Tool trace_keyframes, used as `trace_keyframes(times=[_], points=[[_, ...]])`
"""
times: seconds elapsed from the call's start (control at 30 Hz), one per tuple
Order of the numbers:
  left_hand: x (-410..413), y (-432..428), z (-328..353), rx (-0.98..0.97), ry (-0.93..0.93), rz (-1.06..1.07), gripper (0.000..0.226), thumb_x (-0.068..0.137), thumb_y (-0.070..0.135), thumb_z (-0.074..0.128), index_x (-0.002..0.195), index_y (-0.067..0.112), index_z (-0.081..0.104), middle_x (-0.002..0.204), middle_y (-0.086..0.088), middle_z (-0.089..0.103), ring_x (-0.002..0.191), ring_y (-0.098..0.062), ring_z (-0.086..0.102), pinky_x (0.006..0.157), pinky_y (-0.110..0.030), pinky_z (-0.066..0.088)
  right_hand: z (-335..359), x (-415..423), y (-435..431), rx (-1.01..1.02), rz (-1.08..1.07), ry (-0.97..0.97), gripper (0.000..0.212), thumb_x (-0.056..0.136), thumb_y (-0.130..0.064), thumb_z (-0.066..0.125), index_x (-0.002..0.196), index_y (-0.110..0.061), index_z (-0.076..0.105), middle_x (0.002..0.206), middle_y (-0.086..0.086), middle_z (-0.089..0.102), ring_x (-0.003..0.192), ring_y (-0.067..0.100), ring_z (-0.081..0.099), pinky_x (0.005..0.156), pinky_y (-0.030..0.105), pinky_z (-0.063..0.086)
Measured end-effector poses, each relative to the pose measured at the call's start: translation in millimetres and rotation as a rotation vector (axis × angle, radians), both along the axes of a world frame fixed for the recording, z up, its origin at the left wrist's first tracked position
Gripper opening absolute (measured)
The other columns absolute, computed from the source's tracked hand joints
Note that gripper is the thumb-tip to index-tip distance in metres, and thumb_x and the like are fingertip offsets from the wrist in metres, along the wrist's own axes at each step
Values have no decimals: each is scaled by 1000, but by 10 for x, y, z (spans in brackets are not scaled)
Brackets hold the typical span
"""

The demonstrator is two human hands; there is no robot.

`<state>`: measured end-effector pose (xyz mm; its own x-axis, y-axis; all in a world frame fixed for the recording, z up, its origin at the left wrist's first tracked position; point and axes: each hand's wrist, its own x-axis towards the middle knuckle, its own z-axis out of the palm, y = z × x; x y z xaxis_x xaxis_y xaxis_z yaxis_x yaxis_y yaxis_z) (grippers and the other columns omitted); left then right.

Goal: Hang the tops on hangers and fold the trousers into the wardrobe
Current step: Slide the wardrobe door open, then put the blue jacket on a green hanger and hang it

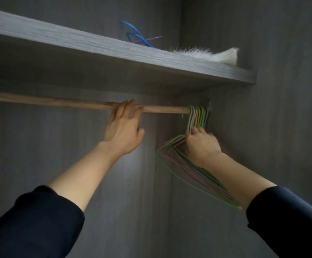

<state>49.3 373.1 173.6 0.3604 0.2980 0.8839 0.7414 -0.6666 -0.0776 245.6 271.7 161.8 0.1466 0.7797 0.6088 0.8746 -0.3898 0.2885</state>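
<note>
Our right hand (200,144) has its grip clenched around the necks of a bunch of thin pastel green, pink and blue wire hangers (196,118). It holds them just under their hooks, which sit over the right end of the round pale wooden rail (58,102). Left of that grip, our left hand (122,127) curls its fingers over the same rail, grasping it. Above both grips runs a grey wood-grain shelf (95,47), carrying loose blue and purple hangers (134,36) and a white furry item (203,53).
</note>
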Motion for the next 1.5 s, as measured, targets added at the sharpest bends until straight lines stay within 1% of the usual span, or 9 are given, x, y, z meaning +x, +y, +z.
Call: trace_keyframes(times=[0.13, 0.23, 0.4, 0.53, 0.77, 0.93, 1.07, 1.3, 1.5], points=[[86, 300, 131, 10, 7, 12, 52, 95, 22, 47, 145, 15, 37, 149, -13, 36, 139, -31, 25, 117, -44, 9, 70, 144, 135, -3, -94, -22, 28, 89, -11, 55, 117, -11, 59, 119, 9, 59, 115, 27, 52, 78, 37, 44], [51, 467, 155, 114, -41, -67, 41, 94, 13, 44, 134, 11, 55, 122, -16, 58, 114, -36, 51, 110, -47, 24, 94, 189, 220, -23, -115, -42, 23, 88, -3, 54, 108, -11, 62, 107, 9, 65, 103, 28, 60, 67, 34, 40], [127, 577, 111, 228, -197, -163, 32, 85, 1, 61, 115, 8, 69, 102, -15, 66, 93, -37, 60, 98, -48, 37, 146, 159, 261, 44, -48, 11, 12, 85, -20, 60, 95, -14, 61, 98, 9, 66, 93, 31, 63, 63, 33, 40], [143, 599, 129, 210, -223, -177, 31, 85, 2, 61, 113, 10, 70, 103, -15, 67, 94, -38, 59, 100, -45, 33, 238, 62, 286, 139, 39, 337, 12, 85, -19, 57, 84, -12, 48, 88, 13, 58, 90, 37, 62, 63, 34, 40], [43, 543, 169, 130, -128, -190, 39, 85, 3, 59, 123, 9, 64, 116, -16, 63, 110, -37, 54, 108, -44, 25, 313, -165, 387, 345, 248, 715, 19, 91, -29, 54, 86, -11, 56, 97, 18, 64, 95, 34, 60, 73, 31, 42], [99, 346, -69, -50, -125, -232, 53, 87, 15, 57, 139, 10, 47, 149, -18, 35, 142, -33, 23, 118, -40, 12, -36, -304, 135, 366, 304, 813, 40, 95, -27, 52, 59, -17, 42, 54, -2, 44, 64, 29, 57, 58, 29, 43], [241, 24, -724, -309, -120, -347, 52, 92, 20, 52, 142, 10, 40, 151, -20, 29, 141, -33, 21, 116, -41, 20, -447, -293, -278, 337, 272, 959, 36, 93, -19, 53, 58, -16, 44, 45, -1, 50, 30, 14, 51, 37, 17, 36], [549, -795, -1870, -650, -7, -497, 38, 92, 17, 53, 130, 12, 53, 131, -14, 53, 121, -33, 47, 100, -38, 36, -1345, -165, -1450, 38, 134, 1150, 27, 89, -16, 55, 63, -8, 55, 51, 11, 57, 41, 24, 50, 36, 21, 37], [1114, -1938, -2512, -823, 107, -607, 31, 93, 13, 52, 122, 6, 59, 122, -17, 58, 117, -35, 50, 101, -35, 34, -1817, 89, -2847, -74, 20, 1307, 26, 90, -18, 61, 66, -7, 60, 55, 4, 60, 45, 18, 57, 39, 22, 43]])
